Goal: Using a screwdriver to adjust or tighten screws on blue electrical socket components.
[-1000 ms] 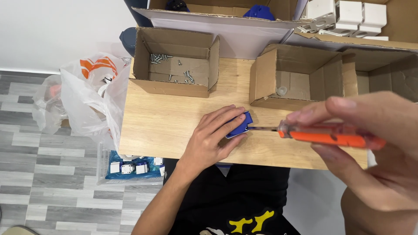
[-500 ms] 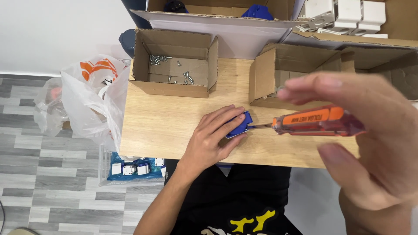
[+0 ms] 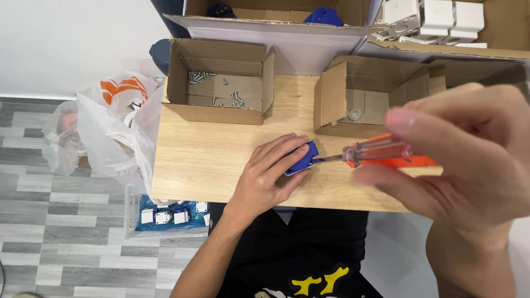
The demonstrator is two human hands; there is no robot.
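Pressing the blue part (image 3: 302,158) flat on the wooden table (image 3: 210,165), your left hand (image 3: 270,176) curls over it; your right hand (image 3: 469,160) grips the orange screwdriver (image 3: 381,154), tip touching the part.

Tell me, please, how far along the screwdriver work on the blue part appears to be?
Mid-step: the left hand pins the blue part on the wooden table while the right hand holds the orange screwdriver, tip at the part. Loose screws remain in the left cardboard box. Finished pieces cannot be counted.
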